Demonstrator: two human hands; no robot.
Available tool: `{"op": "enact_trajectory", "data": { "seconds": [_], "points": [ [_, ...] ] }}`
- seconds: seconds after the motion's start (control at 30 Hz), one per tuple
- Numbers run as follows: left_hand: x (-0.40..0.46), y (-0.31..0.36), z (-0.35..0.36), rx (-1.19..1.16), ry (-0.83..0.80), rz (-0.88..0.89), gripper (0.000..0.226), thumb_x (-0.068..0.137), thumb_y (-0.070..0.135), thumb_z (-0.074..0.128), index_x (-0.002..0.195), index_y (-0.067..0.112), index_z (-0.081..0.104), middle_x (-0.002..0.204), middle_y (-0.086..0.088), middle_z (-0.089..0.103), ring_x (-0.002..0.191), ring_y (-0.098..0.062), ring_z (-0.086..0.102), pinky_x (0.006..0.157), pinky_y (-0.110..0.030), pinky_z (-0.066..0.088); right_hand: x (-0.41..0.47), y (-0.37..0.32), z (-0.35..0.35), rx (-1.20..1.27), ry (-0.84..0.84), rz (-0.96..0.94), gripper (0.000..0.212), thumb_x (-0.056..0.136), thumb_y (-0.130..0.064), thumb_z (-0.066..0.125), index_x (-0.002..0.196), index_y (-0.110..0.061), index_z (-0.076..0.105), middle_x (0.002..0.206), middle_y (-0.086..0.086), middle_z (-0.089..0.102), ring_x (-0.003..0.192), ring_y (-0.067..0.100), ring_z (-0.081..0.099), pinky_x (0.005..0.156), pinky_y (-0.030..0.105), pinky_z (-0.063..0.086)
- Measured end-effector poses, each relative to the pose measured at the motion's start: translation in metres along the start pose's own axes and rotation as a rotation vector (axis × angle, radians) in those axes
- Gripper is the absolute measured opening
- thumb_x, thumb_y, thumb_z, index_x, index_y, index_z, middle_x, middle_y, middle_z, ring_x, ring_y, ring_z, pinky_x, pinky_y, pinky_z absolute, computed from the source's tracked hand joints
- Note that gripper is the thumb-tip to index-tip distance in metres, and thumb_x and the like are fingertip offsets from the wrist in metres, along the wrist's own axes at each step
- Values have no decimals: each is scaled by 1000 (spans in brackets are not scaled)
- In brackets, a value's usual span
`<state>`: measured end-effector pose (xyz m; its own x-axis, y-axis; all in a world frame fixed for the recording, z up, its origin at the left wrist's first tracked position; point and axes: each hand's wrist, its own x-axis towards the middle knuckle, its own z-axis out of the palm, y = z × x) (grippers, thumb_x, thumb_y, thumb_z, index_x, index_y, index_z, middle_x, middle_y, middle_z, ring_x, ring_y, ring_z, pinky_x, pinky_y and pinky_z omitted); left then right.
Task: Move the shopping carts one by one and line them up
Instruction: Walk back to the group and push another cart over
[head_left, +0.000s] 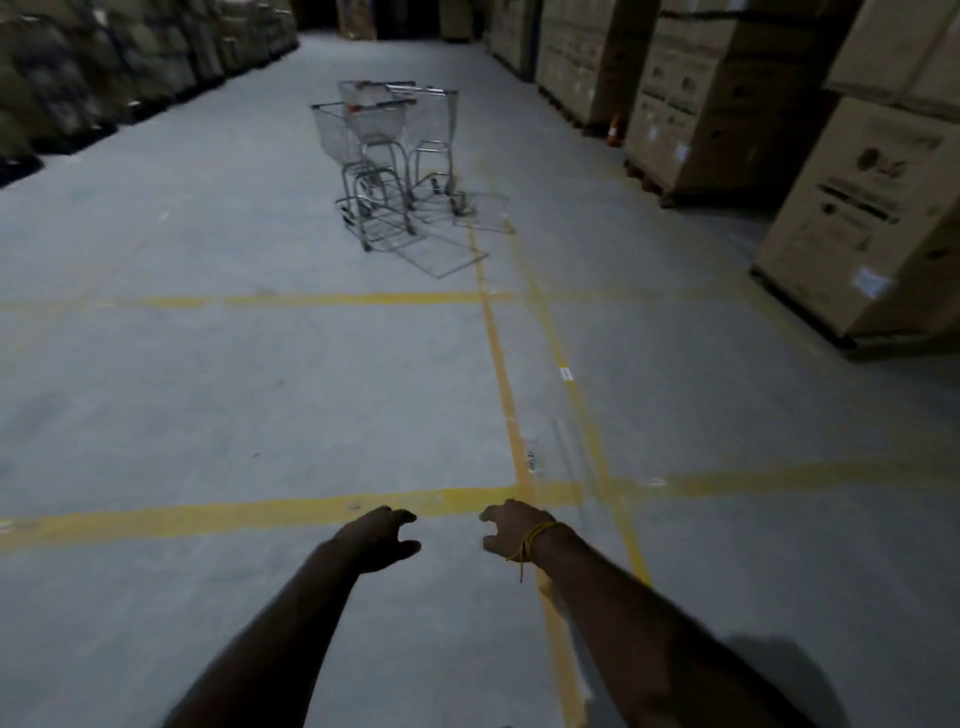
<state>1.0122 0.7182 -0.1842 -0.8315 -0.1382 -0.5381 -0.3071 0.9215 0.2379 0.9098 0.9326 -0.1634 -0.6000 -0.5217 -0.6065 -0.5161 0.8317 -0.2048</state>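
Between carts: my left hand (382, 540) and right hand (511, 530) hung loosely curled, holding nothing; shopping carts (384, 156) stood clustered well ahead down the aisle; next, I judged, walking up and gripping one handle.

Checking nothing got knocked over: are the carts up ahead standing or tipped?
Standing. The carts sit with wheels on the floor and baskets level on top.
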Motion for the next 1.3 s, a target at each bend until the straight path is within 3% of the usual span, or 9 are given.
{"op": "enact_trajectory", "data": {
  "seconds": [0.13, 0.4, 0.6, 0.77, 1.03, 1.3],
  "points": [
    [47, -11, -41, -74, 42, -29, 63, 92, 52, 54, 147, 25, 37, 137, -9, 49, 122, -26, 52, 98, -34, 44, 67, -1, -51, -50, -11, -59, 63, 96, -46, 51, 152, -26, 31, 161, 10, 20, 148, 26, 19, 116, 46, 26],
    [157, -56, -110, -130, 16, -79, 62, 94, 49, 53, 148, 25, 34, 142, -9, 44, 125, -26, 50, 97, -33, 43, 202, -29, -131, -122, -50, -127, 60, 96, -48, 49, 150, -29, 33, 158, 13, 25, 139, 33, 35, 113, 49, 30],
    [265, -130, -195, -102, 17, -83, 64, 95, 49, 52, 150, 24, 31, 141, -9, 44, 124, -27, 51, 96, -34, 43, 323, -61, -209, -126, -46, -115, 59, 98, -48, 47, 151, -27, 32, 158, 12, 24, 139, 36, 35, 113, 51, 29],
    [351, -186, -281, -68, 33, -81, 63, 94, 50, 53, 148, 25, 35, 139, -10, 46, 126, -26, 49, 99, -34, 42, 411, -89, -295, -118, 14, -98, 58, 96, -48, 49, 149, -28, 35, 152, 12, 34, 135, 33, 40, 111, 46, 33],
    [491, -214, -383, -73, 28, -33, 63, 92, 53, 54, 147, 26, 36, 139, -7, 48, 127, -23, 48, 101, -32, 40, 546, -108, -397, -146, -13, -125, 59, 95, -47, 50, 149, -30, 34, 155, 11, 31, 138, 31, 38, 111, 45, 27],
    [643, -234, -477, -86, -10, -94, 63, 93, 52, 53, 148, 27, 34, 144, -7, 45, 132, -22, 43, 105, -33, 37, 712, -82, -513, -186, -96, -180, 62, 95, -48, 51, 150, -29, 32, 158, 11, 25, 143, 26, 29, 115, 44, 24]
  ]
}}
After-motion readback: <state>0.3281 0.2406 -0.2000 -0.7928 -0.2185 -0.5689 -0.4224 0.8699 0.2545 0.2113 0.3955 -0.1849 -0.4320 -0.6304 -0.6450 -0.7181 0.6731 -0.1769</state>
